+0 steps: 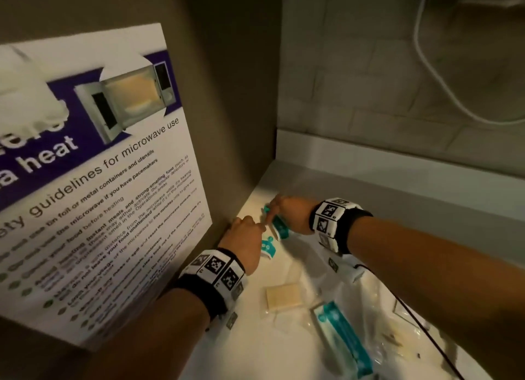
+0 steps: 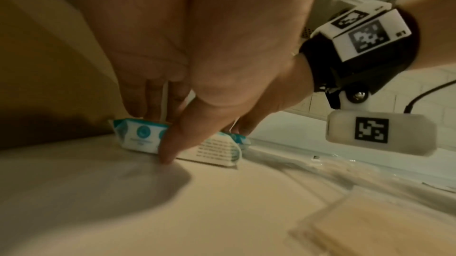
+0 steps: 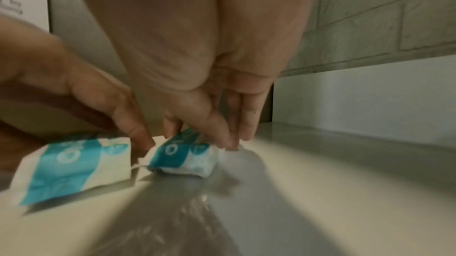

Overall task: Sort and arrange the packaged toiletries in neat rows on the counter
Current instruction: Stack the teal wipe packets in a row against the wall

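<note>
Lying along the white counter (image 1: 287, 348) toward 12 o'clock, two teal-and-white sachets sit side by side at the back-left corner. My right hand (image 1: 287, 213), the nearer one to the far sachet (image 3: 182, 155), presses its straight fingers (image 3: 246, 123) down on it; the sachet's long axis runs from 11 to 5 o'clock. My left hand (image 1: 245, 237) rests straight fingertips on the near sachet (image 3: 74, 166), which lies just beside it at 7 o'clock. I judge the near sachet needs squaring next.
</note>
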{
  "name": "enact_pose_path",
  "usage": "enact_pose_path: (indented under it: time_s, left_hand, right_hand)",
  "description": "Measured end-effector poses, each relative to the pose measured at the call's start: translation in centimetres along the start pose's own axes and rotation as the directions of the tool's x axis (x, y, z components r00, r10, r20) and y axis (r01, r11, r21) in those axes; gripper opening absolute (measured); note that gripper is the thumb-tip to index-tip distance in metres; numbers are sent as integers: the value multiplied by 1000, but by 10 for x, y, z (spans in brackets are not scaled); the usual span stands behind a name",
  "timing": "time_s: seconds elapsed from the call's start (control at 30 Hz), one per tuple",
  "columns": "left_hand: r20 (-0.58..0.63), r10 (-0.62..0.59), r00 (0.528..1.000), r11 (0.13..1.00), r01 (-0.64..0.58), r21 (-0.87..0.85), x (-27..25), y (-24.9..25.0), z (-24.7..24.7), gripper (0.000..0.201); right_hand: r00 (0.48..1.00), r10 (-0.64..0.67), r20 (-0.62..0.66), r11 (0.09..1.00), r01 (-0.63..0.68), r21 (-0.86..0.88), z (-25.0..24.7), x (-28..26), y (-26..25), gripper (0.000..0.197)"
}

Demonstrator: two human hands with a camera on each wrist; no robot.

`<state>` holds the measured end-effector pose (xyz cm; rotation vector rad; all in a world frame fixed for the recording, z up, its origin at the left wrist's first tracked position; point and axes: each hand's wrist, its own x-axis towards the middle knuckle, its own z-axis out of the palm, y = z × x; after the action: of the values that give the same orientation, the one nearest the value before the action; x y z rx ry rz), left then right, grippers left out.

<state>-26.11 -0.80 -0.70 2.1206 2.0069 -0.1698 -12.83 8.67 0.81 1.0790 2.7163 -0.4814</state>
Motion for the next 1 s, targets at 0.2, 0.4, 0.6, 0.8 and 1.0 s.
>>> enact_pose_path:
  time_s: [0.2, 0.4, 0.6, 0.8, 1.0]
  left_hand:
    - [-123, 24, 992, 984, -45, -173, -13, -6, 5, 54]
    - [-108, 79, 991, 988, -92, -120, -25, -4, 7, 53]
    - [-58, 87, 995, 995, -90, -41, -29, -11, 8, 62]
    - [-67, 93, 993, 994, -96, -52, -28, -15, 13, 65]
    - [-55, 65, 996, 996, -69, -64, -23, -22, 18, 64]
  right_hand:
    - [994, 83, -70, 994, -78, 73, -4, -15, 4, 42]
    - [978, 205, -26, 978, -206, -30, -4, -8, -2, 55]
    - [992, 124, -11, 991, -123, 48, -5, 7, -13, 48]
    - [998, 67, -15, 997, -66, 44, -4, 18, -17, 55]
    - [997, 69, -24, 996, -68, 57, -2, 26, -21, 55]
